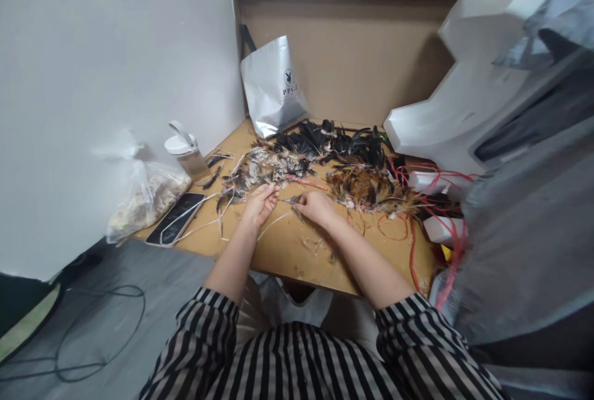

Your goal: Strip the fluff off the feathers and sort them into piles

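While bent over tabletop (288, 251): left hand (260, 203) and right hand (315, 207) close together, fingers curled, pinching one small dark feather (291, 200) between them just above the wood. Speckled feather pile (264, 168) just behind, brown pile (366, 188) to the right. Phone (176, 219) far left, red cords (417, 220) right.

I see a light brown wooden tabletop (297, 251). A heap of black and brown feathers (325, 165) lies mid-table. Behind the heap a silver printed bag (273, 87); left of it a clear jar with white flip lid (188, 152), a black phone (176, 218), a clear plastic bag (143, 199). Right of it, tangled red strings (417, 214).
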Available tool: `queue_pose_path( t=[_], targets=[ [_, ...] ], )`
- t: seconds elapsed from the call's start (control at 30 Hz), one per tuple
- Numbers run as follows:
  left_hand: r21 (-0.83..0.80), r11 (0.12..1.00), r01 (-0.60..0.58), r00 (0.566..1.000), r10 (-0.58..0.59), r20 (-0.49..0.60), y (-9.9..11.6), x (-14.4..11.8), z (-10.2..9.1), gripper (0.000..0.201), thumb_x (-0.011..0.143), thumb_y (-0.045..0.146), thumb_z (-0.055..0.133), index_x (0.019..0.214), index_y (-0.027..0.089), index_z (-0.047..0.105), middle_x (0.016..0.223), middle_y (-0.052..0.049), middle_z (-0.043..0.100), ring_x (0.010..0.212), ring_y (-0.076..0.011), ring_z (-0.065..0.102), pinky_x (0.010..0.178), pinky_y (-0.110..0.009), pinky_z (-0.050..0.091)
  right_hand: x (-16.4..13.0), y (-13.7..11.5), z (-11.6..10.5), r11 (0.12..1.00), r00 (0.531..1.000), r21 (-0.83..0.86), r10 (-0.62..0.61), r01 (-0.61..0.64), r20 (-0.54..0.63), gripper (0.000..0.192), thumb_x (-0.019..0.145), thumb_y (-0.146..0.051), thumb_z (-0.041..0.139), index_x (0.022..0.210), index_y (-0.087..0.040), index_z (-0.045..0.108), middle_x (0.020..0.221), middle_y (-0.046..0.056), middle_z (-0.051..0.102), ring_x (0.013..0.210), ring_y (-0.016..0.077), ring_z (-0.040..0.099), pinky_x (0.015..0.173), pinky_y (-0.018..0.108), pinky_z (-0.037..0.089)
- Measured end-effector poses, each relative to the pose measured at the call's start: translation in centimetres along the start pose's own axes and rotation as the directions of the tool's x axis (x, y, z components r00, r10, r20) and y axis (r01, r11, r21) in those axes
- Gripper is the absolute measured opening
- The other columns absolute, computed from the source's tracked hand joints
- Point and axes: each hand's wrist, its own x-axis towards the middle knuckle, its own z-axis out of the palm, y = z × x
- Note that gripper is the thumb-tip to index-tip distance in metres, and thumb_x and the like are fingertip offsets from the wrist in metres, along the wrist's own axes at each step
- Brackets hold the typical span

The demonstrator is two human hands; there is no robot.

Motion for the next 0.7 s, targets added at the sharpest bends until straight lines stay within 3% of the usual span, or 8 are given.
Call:
queue_pose_path(
  t=[0.17,0.27,0.33,0.4,0.47,0.53,0.6,0.7],
  targets=[
    [0.041,0.999,0.018,1.000,-0.019,0.021,-1.4,0.1,0.5,0.013,0.064,0.015,0.065,0.072,0.012,0.055,0.069,-0.003,0.063,0.056,-0.0058,0.057,0.048,-0.013,0.042,0.2,0.5,1.6,0.995,0.997,-0.051,0.081,-0.081,-0.008,0.019,0.066,-0.030,0.051,0.070,-0.017,0.064,0.074,0.010,0.064,0.070,0.0198,0.057,0.060,0.026,0.036],
    [0.066,0.998,0.012,1.000,-0.013,0.017,-1.9,-0.1,0.0,0.014,0.064,0.016,0.065,0.071,0.012,0.054,0.069,-0.003,0.063,0.056,-0.0057,0.057,0.048,-0.013,0.041,0.4,1.4,1.8,0.981,0.997,0.184,0.073,-0.069,-0.017,0.018,0.065,-0.028,0.051,0.060,-0.016,0.062,0.062,0.007,0.062,0.059,0.0164,0.055,0.054,0.024,0.035],
    [0.079,0.997,0.014,1.000,-0.015,0.019,-1.9,-0.3,-0.1,0.014,0.064,0.017,0.065,0.071,0.012,0.054,0.070,-0.003,0.064,0.057,-0.0055,0.057,0.049,-0.013,0.041,0.6,2.1,1.6,0.876,0.998,0.480,0.064,-0.051,-0.010,0.020,0.066,-0.031,0.052,0.058,-0.015,0.060,0.056,0.004,0.060,0.049,0.0117,0.051,0.048,0.022,0.034],
    [0.100,0.995,0.029,0.999,-0.033,0.034,-1.9,-0.5,0.0,0.014,0.064,0.018,0.065,0.071,0.012,0.054,0.071,-0.003,0.064,0.058,-0.0059,0.058,0.050,-0.013,0.042,0.7,2.5,1.4,0.661,0.998,0.749,0.057,-0.047,0.013,0.022,0.066,-0.035,0.053,0.062,-0.014,0.060,0.054,0.002,0.058,0.042,0.0079,0.045,0.043,0.020,0.031],
    [0.132,0.990,0.051,0.997,-0.057,0.045,-1.9,-0.7,0.2,0.015,0.064,0.019,0.065,0.070,0.012,0.053,0.073,-0.004,0.065,0.060,-0.0069,0.059,0.051,-0.014,0.042,0.7,2.6,1.2,0.437,0.999,0.899,0.042,-0.039,0.022,0.024,0.064,-0.038,0.056,0.066,-0.014,0.058,0.053,0.000,0.057,0.040,0.0061,0.042,0.041,0.018,0.029],
    [0.167,0.983,0.071,0.996,-0.079,0.043,-1.9,-0.8,0.5,0.016,0.064,0.020,0.065,0.071,0.011,0.054,0.075,-0.005,0.066,0.061,-0.0083,0.060,0.051,-0.014,0.042,0.7,2.3,1.3,0.291,0.999,0.957,0.031,-0.016,0.007,0.026,0.062,-0.040,0.060,0.065,-0.014,0.056,0.050,-0.001,0.054,0.040,0.0055,0.041,0.040,0.018,0.028],
    [0.196,0.977,0.086,0.994,-0.096,0.044,-2.1,-0.9,0.6,0.017,0.063,0.021,0.066,0.071,0.011,0.054,0.076,-0.006,0.066,0.063,-0.0095,0.061,0.050,-0.015,0.042,0.6,2.0,1.5,0.224,1.000,0.975,0.028,0.000,-0.007,0.027,0.059,-0.040,0.063,0.063,-0.015,0.054,0.047,-0.004,0.050,0.039,0.0050,0.039,0.040,0.018,0.027],
    [0.238,0.966,0.104,0.991,-0.120,0.054,-2.2,-0.9,0.7,0.019,0.062,0.022,0.067,0.072,0.011,0.054,0.076,-0.006,0.066,0.063,-0.0110,0.062,0.049,-0.015,0.041,0.5,1.5,2.0,0.241,1.000,0.971,0.026,0.010,-0.016,0.028,0.059,-0.041,0.063,0.063,-0.015,0.052,0.045,-0.005,0.047,0.039,0.0049,0.036,0.040,0.018,0.025]
  ],
)
